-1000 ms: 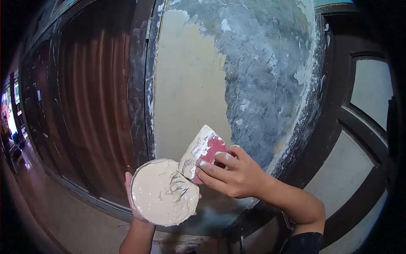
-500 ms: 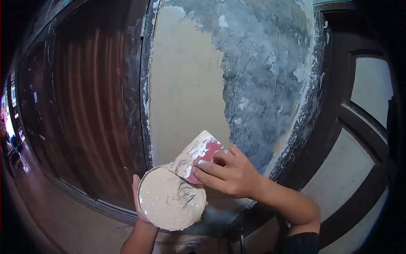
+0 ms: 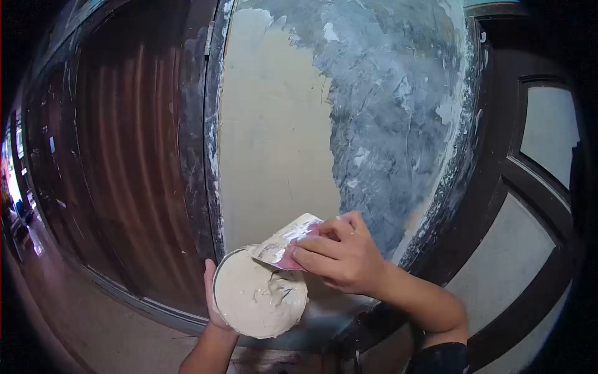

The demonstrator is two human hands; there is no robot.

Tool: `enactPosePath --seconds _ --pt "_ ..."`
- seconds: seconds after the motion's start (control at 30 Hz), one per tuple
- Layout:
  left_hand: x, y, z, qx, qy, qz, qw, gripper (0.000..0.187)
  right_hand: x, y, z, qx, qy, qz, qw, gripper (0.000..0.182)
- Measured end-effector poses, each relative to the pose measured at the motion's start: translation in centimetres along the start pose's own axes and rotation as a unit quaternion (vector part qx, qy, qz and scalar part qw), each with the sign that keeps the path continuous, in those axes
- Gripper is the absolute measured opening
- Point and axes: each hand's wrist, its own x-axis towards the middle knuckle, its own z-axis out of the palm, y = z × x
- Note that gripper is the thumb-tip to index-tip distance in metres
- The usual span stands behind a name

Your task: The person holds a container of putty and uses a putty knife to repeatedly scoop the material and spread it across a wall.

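My left hand is wrapped around the side of a round tub, and most of its fingers are hidden behind it. Thick cream-coloured putty fills the tub nearly to the rim, with a rough churned patch right of its middle. Between the fingers and thumb of my right hand is a flat pinkish-red putty scraper smeared with putty. Its lower-left edge touches the putty at the upper rim of the tub.
Ahead stands a wall panel, smooth cream putty on its left part and patchy blue-grey surface on its right. Dark wooden panelling is at left, a dark-framed door at right. Brown floor shows lower left.
The scraper has tipped flatter and lowered against the putty at the tub's rim. My right hand has turned slightly with it. The tub has shifted a little to the right.
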Motion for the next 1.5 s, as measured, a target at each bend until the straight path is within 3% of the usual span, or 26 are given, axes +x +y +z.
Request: enactPosePath --seconds 0.03,0.13,0.17,0.23,0.27,0.33,0.37,0.63,0.77,1.1,1.37,1.43,1.5 --pt "0.2 0.0 -0.1 0.057 0.023 -0.001 0.998 0.101 0.2 0.4 -0.4 -0.001 0.000 -0.002 1.000 0.040" --pt "0.4 0.0 0.3 0.062 0.060 0.006 0.996 0.101 1.5 2.1 -1.8 -0.003 -0.028 0.038 0.999 0.037" --pt "0.4 0.0 0.9 0.060 0.035 -0.013 0.998 0.100 1.8 3.0 -2.2 -0.005 -0.028 0.037 0.999 0.037" --pt "0.5 0.1 -0.3 0.048 0.081 -0.009 0.996 0.100 2.8 5.2 -3.1 0.042 0.017 0.121 0.992 0.029" --pt "0.7 0.1 -0.3 0.048 0.080 -0.007 0.996 0.100 3.4 6.3 -3.5 0.042 0.017 0.119 0.992 0.029" --pt "0.9 0.2 0.1 0.048 0.078 -0.001 0.996 0.099 4.7 8.7 -4.2 0.055 0.116 0.212 0.969 0.027" --pt "1.0 0.3 0.4 0.048 0.078 0.002 0.996 0.099 5.4 10.1 -5.2 0.023 0.108 0.224 0.968 0.036" --pt "2.6 1.5 -0.9 0.055 0.070 0.086 0.992 0.098 10.3 21.5 -6.0 -0.175 0.156 0.221 0.947 0.057" --pt "2.9 2.4 -1.5 0.087 0.099 0.110 0.985 0.098 11.3 24.4 -5.0 -0.185 0.113 0.245 0.945 0.059" --pt "4.1 3.0 -1.8 0.094 0.101 0.135 0.981 0.097 12.2 26.2 -4.3 -0.154 0.140 0.227 0.951 0.058" --pt "4.9 2.5 -1.4 0.091 0.100 0.118 0.984 0.100 12.5 27.2 -4.3 -0.231 0.158 0.166 0.946 0.056" --pt "5.1 2.5 -1.2 0.094 0.100 0.118 0.984 0.100 13.2 26.9 -5.2 -0.147 0.160 0.205 0.954 0.055" --pt "5.2 2.3 -0.7 0.091 0.037 0.113 0.989 0.100 12.8 26.4 -5.2 -0.114 0.147 0.200 0.962 0.056"
